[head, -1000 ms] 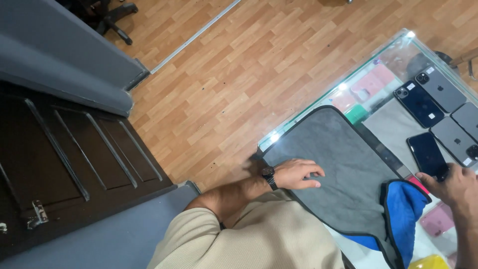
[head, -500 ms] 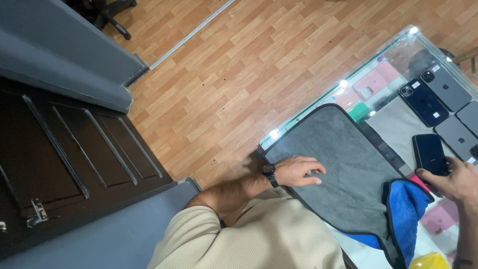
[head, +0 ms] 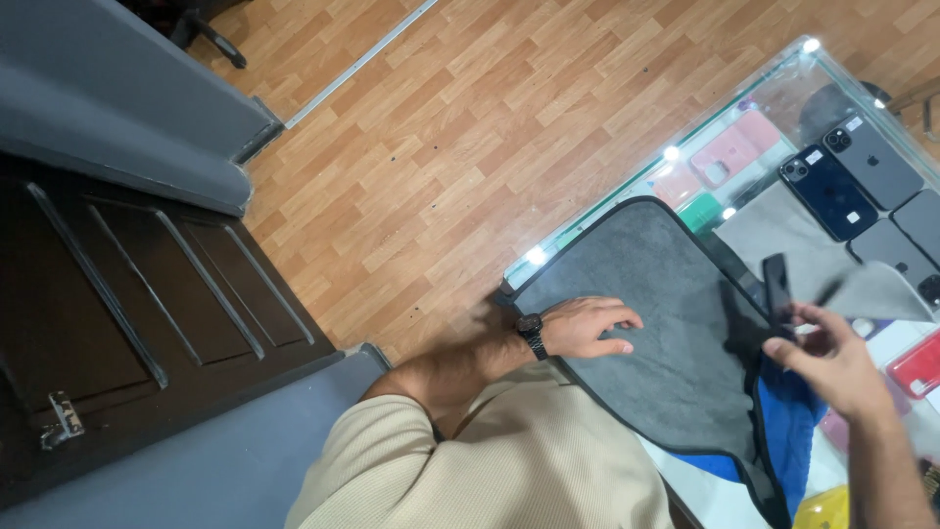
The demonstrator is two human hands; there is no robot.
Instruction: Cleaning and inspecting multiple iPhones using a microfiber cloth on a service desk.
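Right grip (head: 832, 358) has lifted the dark phone (head: 777, 286) upright off the grey mat (head: 666, 323).

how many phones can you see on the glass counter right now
5: four lying at the counter's far right, a dark blue phone, grey ones, and a black phone in the right hand. More may be off-frame.

Evenly and brightly lit from overhead, with soft, short shadows. Small white glare spots along the far-left edge of the glass counter (head: 754, 93), one more at its far corner. Sheen on the wooden floor (head: 490, 127), dull gloss on the dark door (head: 127, 313) at left. Sharp through the middle; right hand (head: 832, 358) smeared by motion blur, the dark phone (head: 776, 287) in it soft. Slight wide-angle stretching at the edges.
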